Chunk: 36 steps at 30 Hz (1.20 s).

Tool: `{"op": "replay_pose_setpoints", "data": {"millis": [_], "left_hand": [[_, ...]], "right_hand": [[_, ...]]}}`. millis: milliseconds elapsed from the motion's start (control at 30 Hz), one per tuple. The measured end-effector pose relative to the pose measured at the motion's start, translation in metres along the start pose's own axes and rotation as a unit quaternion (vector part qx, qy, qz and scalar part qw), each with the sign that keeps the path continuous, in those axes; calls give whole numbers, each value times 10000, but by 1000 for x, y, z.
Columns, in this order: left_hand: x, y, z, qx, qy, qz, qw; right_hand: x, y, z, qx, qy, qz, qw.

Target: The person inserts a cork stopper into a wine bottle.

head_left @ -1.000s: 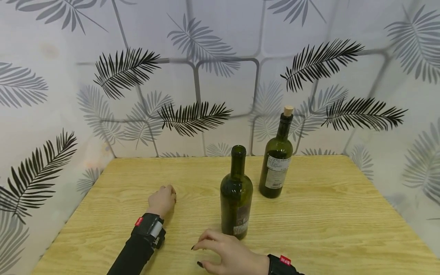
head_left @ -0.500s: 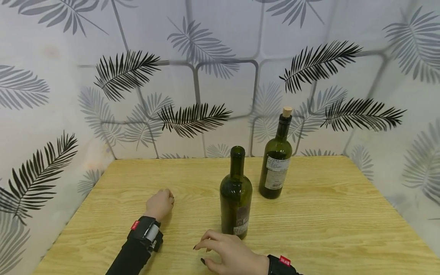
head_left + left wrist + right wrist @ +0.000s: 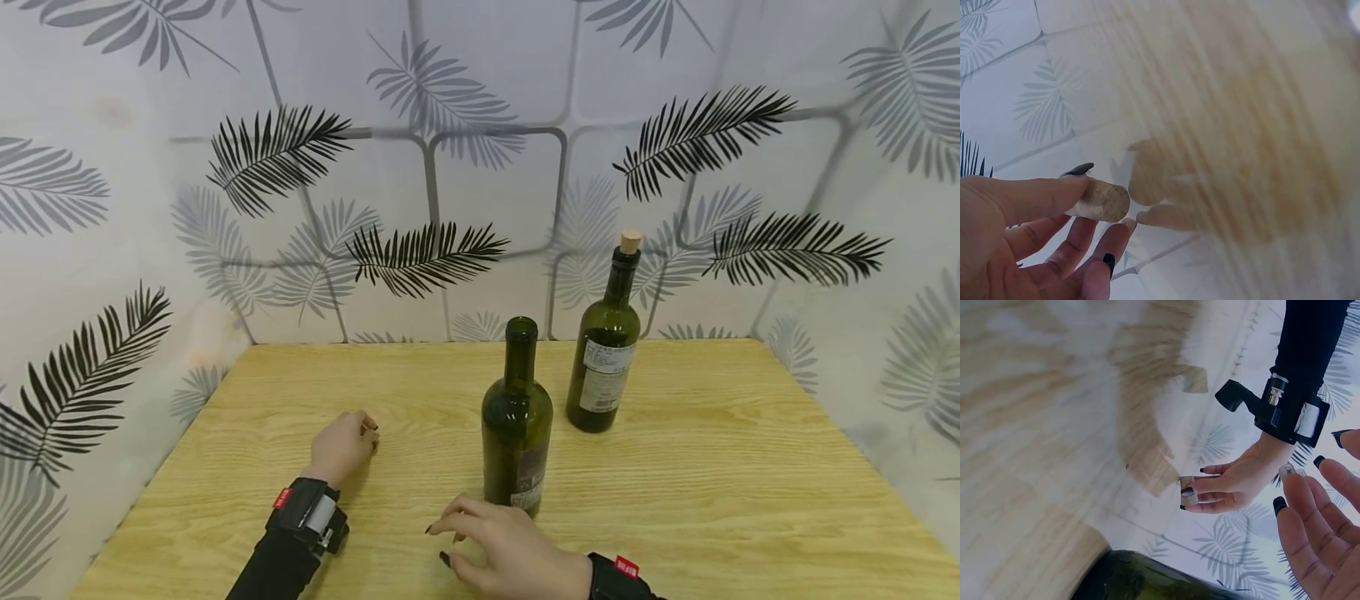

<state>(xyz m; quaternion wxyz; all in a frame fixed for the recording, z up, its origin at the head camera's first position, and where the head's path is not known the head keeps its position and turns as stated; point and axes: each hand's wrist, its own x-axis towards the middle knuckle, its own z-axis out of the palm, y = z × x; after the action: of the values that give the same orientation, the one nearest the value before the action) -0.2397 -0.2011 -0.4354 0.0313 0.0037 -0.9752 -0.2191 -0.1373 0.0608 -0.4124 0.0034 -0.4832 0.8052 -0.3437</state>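
Your left hand (image 3: 341, 448) pinches a loose cork (image 3: 1109, 201) between thumb and fingers, low at the wood-grain table (image 3: 712, 500), left of the open-necked green wine bottle (image 3: 516, 417); cork-to-table contact is unclear. Your right hand (image 3: 517, 550), thumb and fingertips apart, is beside that bottle's base. A corked wine bottle (image 3: 602, 375) stands behind.

Cork (image 3: 1109, 201) left of front bottle (image 3: 517, 417); rear bottle (image 3: 603, 358) right.

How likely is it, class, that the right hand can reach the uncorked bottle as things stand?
Probably yes: the right hand is close to the uncorked bottle, its fingers hold nothing, and no object shows between the two.
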Motion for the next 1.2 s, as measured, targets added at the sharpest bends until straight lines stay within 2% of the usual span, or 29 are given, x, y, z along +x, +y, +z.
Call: {"op": "replay_pose_setpoints", "data": {"millis": [200,267,367,533,700,967,1100,1200], "left_hand": [[-5,-2,-1,-486,156,442,9977],[-6,-3,-1,-699,122,553,9959],[-6,-2,-2,-1265,-42,632,9899],[-10,7,-4,-2033,-183,1048,9733],[-18,17,-6,-2308,-12,1621,9594],[-33,30,-8,-2764,371,2365,9308],[-38,39,-12,-2941,464,2675,9164],[-44,47,-17,-3095,441,2820,9070]], "right_hand": [[-2,1,-1,-45,109,112,9999],[-2,2,0,-20,138,154,9998],[-3,3,-1,16,196,262,9995],[-3,4,-4,182,418,209,9987],[-3,7,-5,360,692,53,9969],[-4,9,-9,531,1098,-214,9923],[-2,7,-15,578,1505,-366,9862],[1,6,-20,525,1945,-539,9780]]}}
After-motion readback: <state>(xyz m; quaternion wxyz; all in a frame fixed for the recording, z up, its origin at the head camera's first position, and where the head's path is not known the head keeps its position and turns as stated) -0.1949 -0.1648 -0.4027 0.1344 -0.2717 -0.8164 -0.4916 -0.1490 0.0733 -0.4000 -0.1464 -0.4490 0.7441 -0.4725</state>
